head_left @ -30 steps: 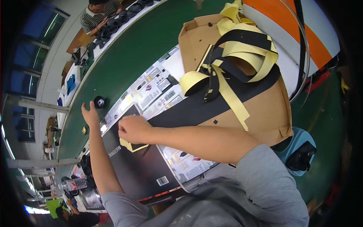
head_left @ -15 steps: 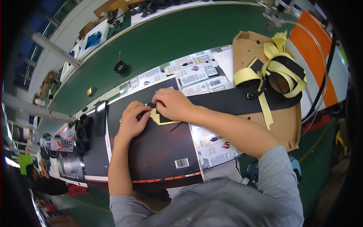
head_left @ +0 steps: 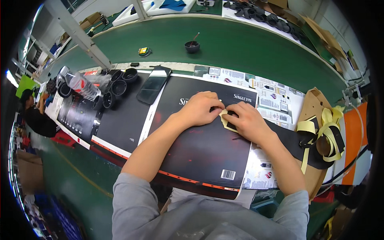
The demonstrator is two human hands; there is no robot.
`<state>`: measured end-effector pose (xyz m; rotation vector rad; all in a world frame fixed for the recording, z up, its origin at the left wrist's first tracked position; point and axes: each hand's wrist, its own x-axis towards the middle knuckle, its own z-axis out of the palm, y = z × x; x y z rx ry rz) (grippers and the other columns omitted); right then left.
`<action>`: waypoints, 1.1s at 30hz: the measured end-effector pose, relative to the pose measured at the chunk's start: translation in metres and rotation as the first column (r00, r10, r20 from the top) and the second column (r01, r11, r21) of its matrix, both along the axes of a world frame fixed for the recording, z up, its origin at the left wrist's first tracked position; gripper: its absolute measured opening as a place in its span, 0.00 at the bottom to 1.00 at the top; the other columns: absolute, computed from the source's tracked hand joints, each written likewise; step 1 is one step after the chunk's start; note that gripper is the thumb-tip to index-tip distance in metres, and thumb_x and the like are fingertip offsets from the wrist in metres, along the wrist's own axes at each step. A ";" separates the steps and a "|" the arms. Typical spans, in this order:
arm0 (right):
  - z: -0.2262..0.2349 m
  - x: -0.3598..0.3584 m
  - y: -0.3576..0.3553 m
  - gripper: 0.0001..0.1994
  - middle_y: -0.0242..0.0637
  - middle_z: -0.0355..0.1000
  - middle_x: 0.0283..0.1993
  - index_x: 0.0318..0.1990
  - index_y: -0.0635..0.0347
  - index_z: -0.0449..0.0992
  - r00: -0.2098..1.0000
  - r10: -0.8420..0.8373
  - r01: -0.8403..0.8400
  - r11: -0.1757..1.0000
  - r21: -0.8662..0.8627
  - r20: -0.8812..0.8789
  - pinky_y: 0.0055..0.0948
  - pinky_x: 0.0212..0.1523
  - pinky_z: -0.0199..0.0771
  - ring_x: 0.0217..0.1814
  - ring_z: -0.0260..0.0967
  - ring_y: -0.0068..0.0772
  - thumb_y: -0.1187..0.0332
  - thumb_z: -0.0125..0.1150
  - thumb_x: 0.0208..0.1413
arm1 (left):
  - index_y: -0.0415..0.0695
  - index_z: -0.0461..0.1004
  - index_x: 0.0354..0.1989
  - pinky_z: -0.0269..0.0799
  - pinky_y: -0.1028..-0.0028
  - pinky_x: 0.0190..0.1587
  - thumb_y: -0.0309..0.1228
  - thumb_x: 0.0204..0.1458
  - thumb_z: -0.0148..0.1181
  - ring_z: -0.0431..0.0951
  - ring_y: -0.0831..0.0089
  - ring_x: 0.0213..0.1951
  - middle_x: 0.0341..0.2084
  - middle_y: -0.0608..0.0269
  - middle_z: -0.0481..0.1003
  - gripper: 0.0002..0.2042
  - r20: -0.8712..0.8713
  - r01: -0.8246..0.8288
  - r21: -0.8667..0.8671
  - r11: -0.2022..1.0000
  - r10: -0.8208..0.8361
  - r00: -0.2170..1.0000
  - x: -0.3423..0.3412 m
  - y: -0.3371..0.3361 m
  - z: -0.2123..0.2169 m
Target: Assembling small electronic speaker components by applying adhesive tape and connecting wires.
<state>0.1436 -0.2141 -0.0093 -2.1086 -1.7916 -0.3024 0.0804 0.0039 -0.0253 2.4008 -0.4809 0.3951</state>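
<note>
Both my hands meet over a large black printed sheet lying on the bench. My left hand and my right hand pinch a small piece of pale yellow backing paper between their fingertips, with a black strip running off to the right from under my right hand. The strip leads to a pile of black and yellow strips on brown cardboard.
A dark phone, several black rings and a clear plastic bottle lie at the left. A small black pot with a brush stands on the green belt. Another person sits far left.
The view has swung left and steadied. My two hands have come closer together on the yellow paper piece over the black sheet; the strip pile now sits at the right edge.
</note>
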 end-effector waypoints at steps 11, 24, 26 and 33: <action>-0.004 0.001 0.000 0.10 0.36 0.72 0.44 0.37 0.61 0.77 1.000 0.002 -0.004 0.997 0.071 0.029 0.32 0.44 0.72 0.44 0.68 0.36 0.74 0.59 0.44 | 0.43 0.81 0.34 0.71 0.66 0.38 0.27 0.48 0.64 0.74 0.64 0.33 0.27 0.62 0.74 0.06 -0.033 -0.005 -0.009 1.000 0.004 0.999 -0.002 0.002 0.002; -0.009 0.002 -0.001 0.07 0.39 0.72 0.41 0.33 0.64 0.74 0.998 -0.029 0.041 0.975 0.218 -0.059 0.36 0.42 0.74 0.41 0.70 0.41 0.75 0.61 0.45 | 0.43 0.81 0.34 0.71 0.67 0.36 0.25 0.48 0.63 0.75 0.63 0.32 0.27 0.60 0.74 0.05 -0.050 0.015 -0.029 0.999 -0.017 0.999 -0.001 0.001 0.005; -0.008 0.003 -0.002 0.07 0.39 0.72 0.40 0.33 0.63 0.74 0.995 -0.018 0.043 0.967 0.251 -0.101 0.37 0.41 0.74 0.40 0.71 0.42 0.74 0.62 0.45 | 0.42 0.81 0.34 0.71 0.68 0.36 0.25 0.48 0.63 0.75 0.63 0.32 0.27 0.60 0.75 0.05 -0.025 0.031 -0.027 0.999 -0.032 0.999 0.001 0.002 0.005; -0.018 0.010 0.001 0.06 0.37 0.72 0.40 0.33 0.61 0.76 0.990 0.032 0.008 0.959 0.284 -0.135 0.36 0.42 0.74 0.41 0.71 0.41 0.73 0.62 0.47 | 0.42 0.81 0.34 0.71 0.69 0.35 0.24 0.47 0.64 0.75 0.63 0.32 0.27 0.60 0.75 0.06 -0.045 -0.014 -0.029 0.999 0.012 0.999 -0.003 0.001 0.004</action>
